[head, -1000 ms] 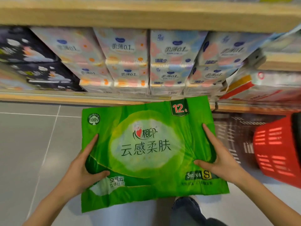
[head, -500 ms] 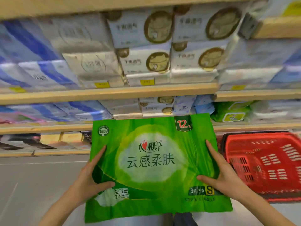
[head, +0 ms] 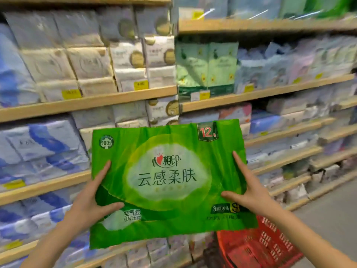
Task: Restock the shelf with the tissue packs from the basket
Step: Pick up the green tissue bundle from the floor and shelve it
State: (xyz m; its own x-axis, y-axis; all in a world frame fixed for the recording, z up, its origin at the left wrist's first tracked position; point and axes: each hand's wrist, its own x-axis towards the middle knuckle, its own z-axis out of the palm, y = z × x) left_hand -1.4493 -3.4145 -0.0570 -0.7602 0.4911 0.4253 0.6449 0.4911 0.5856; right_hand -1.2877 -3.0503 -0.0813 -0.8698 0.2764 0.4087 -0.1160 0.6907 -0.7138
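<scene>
Pack (head: 170, 180) of green tissue is held up in the air before the shelves (head: 88, 101), its printed face turned to the camera and its right end raised a little above the left. It is gripped at both short edges. The left hand (head: 90, 204) is set at the lower left edge and the right hand (head: 249, 194) at the right edge. On each hand the thumb is laid across the front of the wrapper and the index is stretched up along the edge, well spread from the thumb. The other fingers (head: 102, 175) are hidden behind the pack, so how they lie cannot be told.

The pack's top edge is seen against a middle shelf row and its left edge against blue-and-white stock. No contact with the shelves is visible. The rows are filled to their front edges with blurred white, blue and pale packs. Green stock (head: 206, 66) is stacked upright on a higher shelf, above and to the right of the held pack.

The red basket (head: 260, 246) is seen below the pack's lower right corner, its near part covered by the pack and the right forearm. Grey floor (head: 328, 219) lies bare to the right of the basket, along the foot of the shelves.
</scene>
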